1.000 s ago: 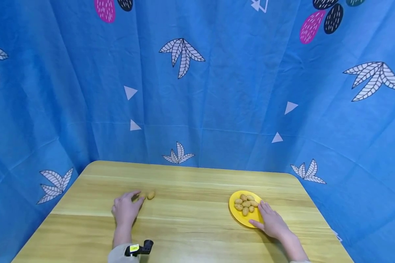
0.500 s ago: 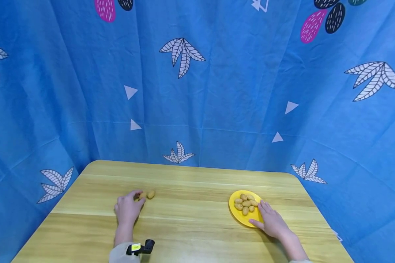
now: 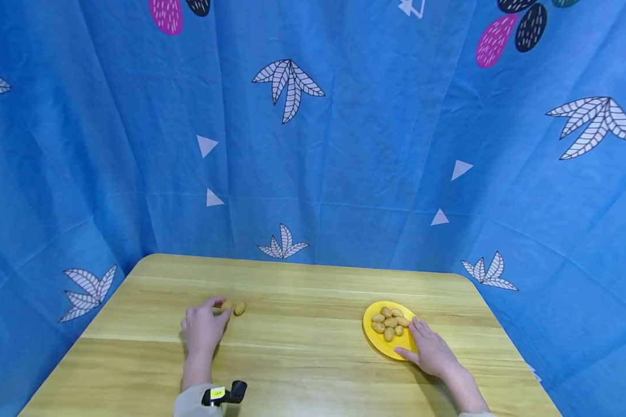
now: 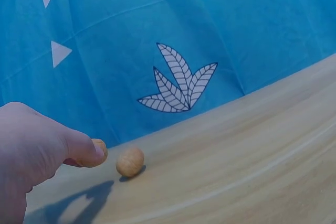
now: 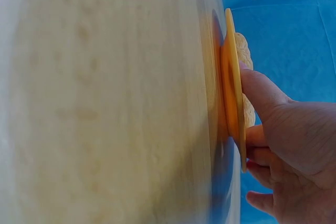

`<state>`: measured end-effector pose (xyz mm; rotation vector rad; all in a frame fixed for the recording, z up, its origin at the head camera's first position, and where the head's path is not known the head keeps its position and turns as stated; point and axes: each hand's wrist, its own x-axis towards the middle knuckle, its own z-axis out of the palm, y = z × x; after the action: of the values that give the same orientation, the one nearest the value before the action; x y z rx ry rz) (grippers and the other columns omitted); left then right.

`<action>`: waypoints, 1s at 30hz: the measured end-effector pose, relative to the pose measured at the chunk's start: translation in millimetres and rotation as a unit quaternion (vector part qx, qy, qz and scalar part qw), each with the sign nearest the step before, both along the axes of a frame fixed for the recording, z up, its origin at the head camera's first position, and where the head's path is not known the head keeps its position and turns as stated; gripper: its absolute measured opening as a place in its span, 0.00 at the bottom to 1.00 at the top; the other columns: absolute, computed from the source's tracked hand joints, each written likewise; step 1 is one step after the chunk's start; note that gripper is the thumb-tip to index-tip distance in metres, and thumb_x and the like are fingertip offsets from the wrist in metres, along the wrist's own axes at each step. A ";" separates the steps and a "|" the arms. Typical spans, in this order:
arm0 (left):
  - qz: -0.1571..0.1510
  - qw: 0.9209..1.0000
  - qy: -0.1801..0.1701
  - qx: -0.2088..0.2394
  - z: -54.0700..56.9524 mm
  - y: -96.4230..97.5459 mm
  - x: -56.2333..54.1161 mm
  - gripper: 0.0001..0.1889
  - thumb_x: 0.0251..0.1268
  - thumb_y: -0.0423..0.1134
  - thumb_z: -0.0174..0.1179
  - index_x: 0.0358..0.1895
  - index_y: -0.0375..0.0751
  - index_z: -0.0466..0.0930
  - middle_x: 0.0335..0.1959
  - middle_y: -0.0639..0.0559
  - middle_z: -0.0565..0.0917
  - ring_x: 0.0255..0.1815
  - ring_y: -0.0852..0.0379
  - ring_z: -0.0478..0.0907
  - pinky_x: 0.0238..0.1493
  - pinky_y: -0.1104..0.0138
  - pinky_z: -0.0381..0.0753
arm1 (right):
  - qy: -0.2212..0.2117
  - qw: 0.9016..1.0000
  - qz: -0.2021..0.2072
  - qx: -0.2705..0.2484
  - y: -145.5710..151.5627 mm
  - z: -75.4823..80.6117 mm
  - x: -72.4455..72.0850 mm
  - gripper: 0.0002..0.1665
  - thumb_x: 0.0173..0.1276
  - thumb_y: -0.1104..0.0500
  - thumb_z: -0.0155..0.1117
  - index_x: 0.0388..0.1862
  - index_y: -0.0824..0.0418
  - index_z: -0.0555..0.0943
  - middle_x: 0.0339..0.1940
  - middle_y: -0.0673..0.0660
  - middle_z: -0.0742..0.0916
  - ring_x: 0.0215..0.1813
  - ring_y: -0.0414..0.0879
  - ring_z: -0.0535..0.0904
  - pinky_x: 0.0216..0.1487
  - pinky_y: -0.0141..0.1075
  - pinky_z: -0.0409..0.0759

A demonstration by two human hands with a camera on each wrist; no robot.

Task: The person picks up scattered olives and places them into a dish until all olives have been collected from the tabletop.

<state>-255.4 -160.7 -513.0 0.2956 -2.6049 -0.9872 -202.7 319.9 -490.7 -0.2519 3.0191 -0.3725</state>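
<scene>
My left hand (image 3: 202,329) is at the left of the table, thumb and index finger pinching a small tan oval piece (image 4: 98,153) that looks like a baby potato. The thumb covers much of it in the left wrist view. A second such piece (image 3: 240,308) lies on the table just right of the fingertips. My right hand (image 3: 432,350) rests at the right side of a yellow plate (image 3: 396,351), with fingers extended and thumb spread onto the rim. Several similar tan pieces (image 3: 390,323) sit grouped on this plate, right by the fingertips.
The pale wooden table (image 3: 302,359) has rounded far corners. A blue patterned curtain (image 3: 313,145) hangs right behind its back edge. A black wrist camera mount (image 3: 225,394) sticks out from the left sleeve (image 3: 197,402).
My left hand has shifted slightly right, its thumb and index finger coming around the left tan piece, which has moved a little away from me. The right hand and plate stay put.
</scene>
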 end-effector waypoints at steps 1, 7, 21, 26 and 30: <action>-0.001 1.000 0.003 0.001 1.7 0.6 -0.2 0.17 0.61 0.44 0.65 0.53 0.46 0.83 0.50 0.47 0.86 0.54 0.41 0.72 0.51 0.48 0.62 | 0.000 1.000 0.000 0.000 0.0 0.1 -0.1 0.50 0.68 0.38 0.58 0.68 0.80 0.63 0.73 0.77 0.62 0.74 0.72 0.57 0.70 0.63 0.59; -0.016 1.000 0.010 0.006 12.5 6.1 1.2 0.18 0.61 0.44 0.65 0.54 0.45 0.82 0.51 0.45 0.85 0.56 0.39 0.70 0.54 0.49 0.61 | -0.005 1.000 -0.001 0.004 0.7 -0.2 -1.7 0.50 0.67 0.38 0.59 0.68 0.79 0.63 0.73 0.77 0.62 0.74 0.73 0.56 0.70 0.64 0.58; -0.066 0.997 0.043 -0.010 29.4 50.0 -0.4 0.16 0.59 0.42 0.68 0.51 0.47 0.84 0.48 0.48 0.86 0.54 0.43 0.72 0.53 0.51 0.62 | 0.004 1.000 -0.006 0.001 5.0 -5.1 -4.2 0.52 0.65 0.36 0.60 0.68 0.79 0.64 0.73 0.76 0.63 0.74 0.72 0.55 0.70 0.64 0.57; -0.088 0.994 0.061 -0.022 34.4 70.9 -0.6 0.16 0.57 0.42 0.69 0.49 0.48 0.85 0.47 0.50 0.87 0.51 0.46 0.72 0.50 0.54 0.63 | 0.006 1.000 -0.007 -0.003 5.7 -4.8 -4.4 0.52 0.65 0.36 0.60 0.68 0.78 0.64 0.73 0.76 0.63 0.74 0.72 0.55 0.70 0.64 0.57; -0.109 0.990 0.076 -0.043 36.3 90.4 2.1 0.15 0.56 0.42 0.70 0.48 0.49 0.85 0.46 0.52 0.87 0.49 0.49 0.73 0.47 0.57 0.64 | 0.009 1.000 -0.005 -0.005 6.3 -4.7 -4.5 0.52 0.65 0.36 0.60 0.67 0.78 0.65 0.73 0.76 0.64 0.74 0.72 0.56 0.70 0.64 0.57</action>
<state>-253.4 -70.2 -476.8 -0.0867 -2.5683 -0.9240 -207.2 326.2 -495.3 -0.2440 3.0382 -0.3898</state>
